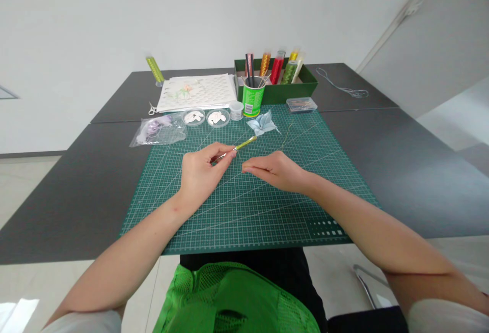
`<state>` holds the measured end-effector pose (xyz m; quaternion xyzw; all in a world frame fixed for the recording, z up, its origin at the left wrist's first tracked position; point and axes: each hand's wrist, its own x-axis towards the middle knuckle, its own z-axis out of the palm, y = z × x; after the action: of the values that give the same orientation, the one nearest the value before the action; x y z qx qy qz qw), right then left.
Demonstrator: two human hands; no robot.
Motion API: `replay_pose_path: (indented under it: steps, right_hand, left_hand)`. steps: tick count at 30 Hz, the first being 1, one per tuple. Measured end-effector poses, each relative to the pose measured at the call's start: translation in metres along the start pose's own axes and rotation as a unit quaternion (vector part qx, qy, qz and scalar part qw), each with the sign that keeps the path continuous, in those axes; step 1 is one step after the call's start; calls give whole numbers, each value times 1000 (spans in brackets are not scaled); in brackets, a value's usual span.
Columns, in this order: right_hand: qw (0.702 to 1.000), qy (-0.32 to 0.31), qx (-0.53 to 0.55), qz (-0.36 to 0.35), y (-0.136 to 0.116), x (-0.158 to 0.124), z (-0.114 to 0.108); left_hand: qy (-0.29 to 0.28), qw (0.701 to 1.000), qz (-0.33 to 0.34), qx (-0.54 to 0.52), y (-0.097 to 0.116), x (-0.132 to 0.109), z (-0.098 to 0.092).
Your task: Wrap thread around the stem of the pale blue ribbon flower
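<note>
My left hand [206,167] pinches a thin stick [245,143] between thumb and fingertips. Its upper part is yellow-green, its tip is pale, and a silvery end lies within the fingers. To the right, my right hand [273,169] is closed in a pinch just above the mat; whatever its fingertips hold is too small to make out. Behind both hands a pale blue fabric flower [263,123] rests on the green cutting mat [237,216]. A fine yellow-green thread [287,137] lies beyond my right hand.
At the back stand a green box [284,93] of thread spools and a green can [252,101] with tools. Two dishes of white pieces [194,116], a lidded jar [236,111], a plastic bag [158,130], small scissors [152,109], papers [196,100] and a clear case [301,105] surround the mat's far edge.
</note>
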<state>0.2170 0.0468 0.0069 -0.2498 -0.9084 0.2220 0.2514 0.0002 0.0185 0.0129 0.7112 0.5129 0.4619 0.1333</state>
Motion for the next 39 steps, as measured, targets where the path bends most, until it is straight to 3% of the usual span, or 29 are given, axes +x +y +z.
replay_pose_path:
  steps: [11, 15, 18, 22, 29, 33, 39]
  right_hand:
    - [999, -29, -29, 13, -5, -2, -3]
    - [1000, -16, -15, -13, -8, -2, -5]
    - [999, 10, 20, -26, -14, -3, -10]
    - [995, 58, 78, 3, -24, -5, -25]
    - [992, 106, 15, 71, -18, -6, -40]
    - [990, 111, 15, 86, -2, -4, -39]
    - [986, 121, 30, 107, 15, -1, -38]
  left_hand:
    - [4, 1000, 1, 13, -3, 1, 0]
    - [-8, 999, 4, 41, -6, 3, -1]
    - [-45, 995, 23, 91, -7, 5, -2]
    - [-135, 973, 79, 168, -7, 3, 0]
    - [-253, 931, 181, 188, -5, -2, 4]
    - [-293, 931, 174, 130, -4, -2, 4]
    - [-303, 941, 136, 67, -4, -1, 3]
